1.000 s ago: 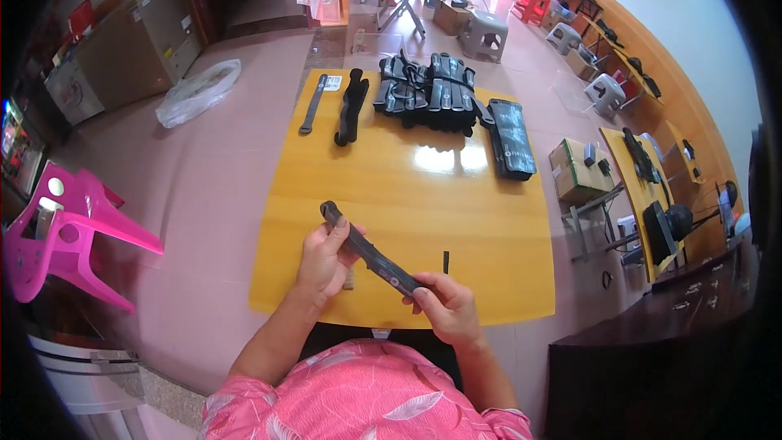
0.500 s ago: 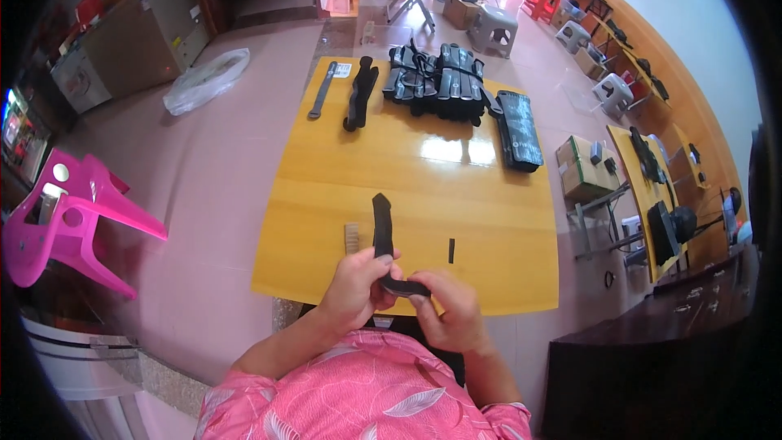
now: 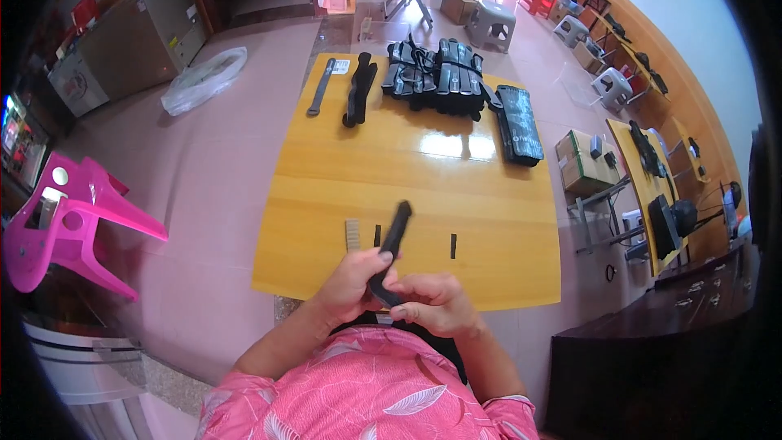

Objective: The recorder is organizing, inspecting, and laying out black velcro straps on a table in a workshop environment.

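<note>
At the near edge of the yellow wooden table (image 3: 423, 171), head view: both hands meet on a flat black strap piece (image 3: 391, 246) that points up and away from the body. Left hand (image 3: 352, 283) wraps its lower part, thumb pressed on the face; right hand (image 3: 436, 303) has its fingers curled tight round the bottom end. Just beyond lie a small pale comb-like strip (image 3: 353, 234) and two short dark slivers (image 3: 453, 246), apart from the hands. Far side holds a pile of black pouches (image 3: 436, 73), a long flat black pouch (image 3: 519, 124), and two black straps (image 3: 358, 90). Pink plastic chair (image 3: 61, 224) stands left on the floor. Risk, as I judge it: the strap's free upper end is unsupported and could twist or slip from the grip; a sweep of the wrists could knock the small parts off the edge. Strap's lower end is hidden in the hands; what the slivers are is too small to tell.
</note>
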The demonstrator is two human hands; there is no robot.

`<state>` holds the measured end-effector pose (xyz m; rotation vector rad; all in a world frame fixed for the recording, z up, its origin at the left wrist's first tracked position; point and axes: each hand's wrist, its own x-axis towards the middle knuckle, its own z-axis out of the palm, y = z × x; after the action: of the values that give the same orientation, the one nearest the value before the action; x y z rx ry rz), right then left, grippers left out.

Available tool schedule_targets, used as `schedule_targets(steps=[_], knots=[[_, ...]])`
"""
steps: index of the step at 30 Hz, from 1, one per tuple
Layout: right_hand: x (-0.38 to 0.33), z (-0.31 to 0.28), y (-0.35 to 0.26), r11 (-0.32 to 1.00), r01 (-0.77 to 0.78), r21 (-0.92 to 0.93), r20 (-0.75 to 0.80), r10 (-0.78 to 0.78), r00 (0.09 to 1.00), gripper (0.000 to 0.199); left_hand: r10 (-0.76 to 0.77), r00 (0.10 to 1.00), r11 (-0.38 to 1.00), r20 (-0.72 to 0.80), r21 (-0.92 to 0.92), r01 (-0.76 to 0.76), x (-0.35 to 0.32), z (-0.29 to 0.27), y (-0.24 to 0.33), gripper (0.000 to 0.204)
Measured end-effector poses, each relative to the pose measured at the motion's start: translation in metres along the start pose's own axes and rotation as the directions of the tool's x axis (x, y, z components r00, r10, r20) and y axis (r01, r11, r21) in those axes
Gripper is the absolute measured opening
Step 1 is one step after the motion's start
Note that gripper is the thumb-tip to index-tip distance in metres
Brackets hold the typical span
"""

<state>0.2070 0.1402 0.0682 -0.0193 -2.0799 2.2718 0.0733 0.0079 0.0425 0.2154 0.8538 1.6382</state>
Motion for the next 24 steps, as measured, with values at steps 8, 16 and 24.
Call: schedule_targets(steps=[8,16,24], knots=[[-0.006,0.003,-0.007,0.991,-0.022,-0.134,-0.067,0.013,0.998,0.029,0.104,0.993,0.993,-0.061,-0.045,-0.107,-0.014,0.007,0.006,0.053],[-0.006,-0.006,-0.015,0.933,-0.03,-0.359,-0.018,0.025,1.0,0.022,0.006,0.999,1.0,0.044,-0.016,-0.006,-0.014,0.005,-0.002,0.066],[-0.006,-0.01,-0.028,0.868,0.105,-0.485,0.064,-0.085,0.994,0.017,0.018,1.0,1.0,0.024,0.002,-0.018,-0.012,0.01,0.002,0.061]])
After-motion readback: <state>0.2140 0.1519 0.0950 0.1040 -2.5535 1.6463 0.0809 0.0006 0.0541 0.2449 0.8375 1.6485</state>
